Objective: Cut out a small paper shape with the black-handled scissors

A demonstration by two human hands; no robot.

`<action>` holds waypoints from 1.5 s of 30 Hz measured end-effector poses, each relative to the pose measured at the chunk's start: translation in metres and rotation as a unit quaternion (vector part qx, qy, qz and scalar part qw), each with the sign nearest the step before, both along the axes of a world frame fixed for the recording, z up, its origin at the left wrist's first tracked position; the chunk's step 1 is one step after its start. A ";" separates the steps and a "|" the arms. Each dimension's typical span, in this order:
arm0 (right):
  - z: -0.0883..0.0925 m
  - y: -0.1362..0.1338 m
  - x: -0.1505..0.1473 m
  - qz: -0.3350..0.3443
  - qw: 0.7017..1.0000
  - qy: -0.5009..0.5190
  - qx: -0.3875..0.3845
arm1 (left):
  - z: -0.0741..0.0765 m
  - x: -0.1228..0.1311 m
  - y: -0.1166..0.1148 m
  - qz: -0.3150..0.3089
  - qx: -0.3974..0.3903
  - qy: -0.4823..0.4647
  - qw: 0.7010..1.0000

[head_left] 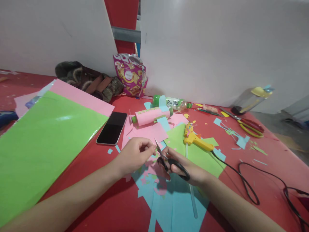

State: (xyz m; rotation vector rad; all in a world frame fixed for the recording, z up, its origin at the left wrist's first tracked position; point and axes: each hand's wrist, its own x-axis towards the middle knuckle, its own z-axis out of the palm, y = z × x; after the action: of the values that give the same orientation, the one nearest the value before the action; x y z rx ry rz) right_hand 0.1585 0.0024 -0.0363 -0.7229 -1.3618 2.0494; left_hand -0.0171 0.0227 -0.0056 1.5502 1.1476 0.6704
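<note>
My right hand [188, 169] grips black-handled scissors [169, 159], blades pointing up and left. My left hand [134, 154] is closed in a pinch right at the blade tips, holding a small piece I cannot make out. Under both hands lie pink scraps [152, 161] and blue paper [169, 203] on the red table [101, 193]. A bottle wrapped in pink paper [152, 115] lies farther back.
Large green [38, 141] and pink sheets at left, a black phone [112, 128] beside them. A yellow glue gun [196, 139] with black cord [248, 187] lies right of my hands. Red-yellow scissors [249, 125], a snack bag [130, 74], white boards behind.
</note>
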 end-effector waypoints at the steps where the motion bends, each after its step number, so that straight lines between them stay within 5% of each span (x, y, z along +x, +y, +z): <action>1: 0.000 0.000 0.000 0.001 1.000 -0.002 0.000 | 0.000 0.000 0.000 -0.001 -0.002 0.003 1.000; 20: -0.005 -0.003 -0.004 -0.034 0.999 -0.032 0.012 | -0.003 -0.002 -0.001 0.014 -0.041 0.001 0.999; 45: -0.006 -0.023 -0.023 -0.117 0.991 0.020 -0.069 | -0.010 0.009 -0.014 0.080 -0.017 -0.063 0.995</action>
State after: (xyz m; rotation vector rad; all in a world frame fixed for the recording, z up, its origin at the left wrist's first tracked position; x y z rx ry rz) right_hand 0.1357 -0.0207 -0.0428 -0.8544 -1.0663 1.9711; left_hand -0.0077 0.0088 -0.0152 1.3779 1.1897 0.8391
